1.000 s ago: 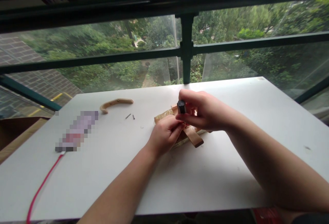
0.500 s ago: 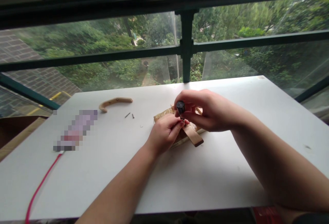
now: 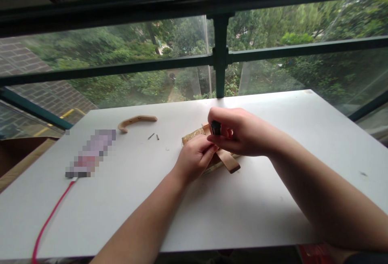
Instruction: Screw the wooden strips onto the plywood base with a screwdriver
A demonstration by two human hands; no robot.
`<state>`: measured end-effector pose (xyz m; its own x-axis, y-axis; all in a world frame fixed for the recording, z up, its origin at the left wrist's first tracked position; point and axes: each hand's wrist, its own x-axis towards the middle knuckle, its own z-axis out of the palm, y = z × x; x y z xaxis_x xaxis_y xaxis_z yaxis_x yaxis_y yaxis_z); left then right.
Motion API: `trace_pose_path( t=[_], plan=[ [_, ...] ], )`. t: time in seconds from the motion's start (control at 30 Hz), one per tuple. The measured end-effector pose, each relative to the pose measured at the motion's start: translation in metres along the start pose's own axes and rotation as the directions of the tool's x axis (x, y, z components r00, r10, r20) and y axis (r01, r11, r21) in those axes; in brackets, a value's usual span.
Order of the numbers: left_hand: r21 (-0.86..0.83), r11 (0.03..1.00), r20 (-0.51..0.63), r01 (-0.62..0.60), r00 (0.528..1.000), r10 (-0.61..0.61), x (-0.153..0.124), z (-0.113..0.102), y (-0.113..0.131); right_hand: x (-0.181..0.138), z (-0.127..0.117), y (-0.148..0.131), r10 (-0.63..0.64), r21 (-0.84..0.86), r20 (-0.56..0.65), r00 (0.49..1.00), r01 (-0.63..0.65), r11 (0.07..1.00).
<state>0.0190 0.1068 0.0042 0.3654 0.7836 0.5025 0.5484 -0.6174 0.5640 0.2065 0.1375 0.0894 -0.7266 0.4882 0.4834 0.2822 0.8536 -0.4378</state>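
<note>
Your right hand (image 3: 238, 133) grips a black, cylindrical handle (image 3: 216, 128) over a pale, flat wooden strip (image 3: 228, 162).
From your fingers, the strip's long axis runs out between four and five o'clock, over a gold-patterned bundle (image 3: 192, 135) on the white tabletop (image 3: 130, 207). Your left hand (image 3: 192, 156), at the strip's nine o'clock, looks nearer, thumb and fingers bunched; you cannot tell what they pinch. Your right fingers curl snugly round the handle from two o'clock.
</note>
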Motion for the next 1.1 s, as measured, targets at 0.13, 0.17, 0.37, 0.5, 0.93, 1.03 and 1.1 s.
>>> trace_pose_path(
  t=[0.13,0.17,0.37,0.5,0.93,1.03,1.1],
  plan=[
    [-0.007,1.000,0.002,0.016,1.000,-0.016,0.001,-0.001,0.002,-0.001,0.000,-0.002,0.022,-0.017,-0.011,1.000,-0.022,1.000],
    [-0.014,1.000,0.003,0.018,1.000,-0.018,0.001,-0.001,0.003,-0.001,-0.002,-0.002,0.018,0.007,-0.002,1.000,-0.018,1.000],
    [-0.012,1.000,0.035,0.029,0.999,-0.029,0.001,-0.003,0.004,-0.005,-0.015,-0.004,-0.060,0.200,0.087,0.994,0.042,0.979],
    [0.011,1.000,0.025,0.024,0.999,-0.024,0.001,-0.003,0.002,-0.004,-0.017,-0.004,-0.035,0.126,0.069,0.997,0.026,0.992],
    [0.039,0.999,0.003,-0.011,1.000,0.011,0.000,0.001,0.001,0.002,0.001,-0.004,-0.032,0.080,-0.028,0.999,0.034,0.996],
    [0.035,0.999,0.002,0.006,1.000,-0.006,0.000,0.000,0.002,0.003,0.003,-0.003,-0.025,0.054,-0.057,0.998,0.028,0.998],
    [0.038,0.999,0.010,0.016,1.000,-0.016,0.001,0.000,0.002,0.003,0.005,-0.003,-0.030,0.041,-0.076,0.997,0.033,0.999]
  ],
)
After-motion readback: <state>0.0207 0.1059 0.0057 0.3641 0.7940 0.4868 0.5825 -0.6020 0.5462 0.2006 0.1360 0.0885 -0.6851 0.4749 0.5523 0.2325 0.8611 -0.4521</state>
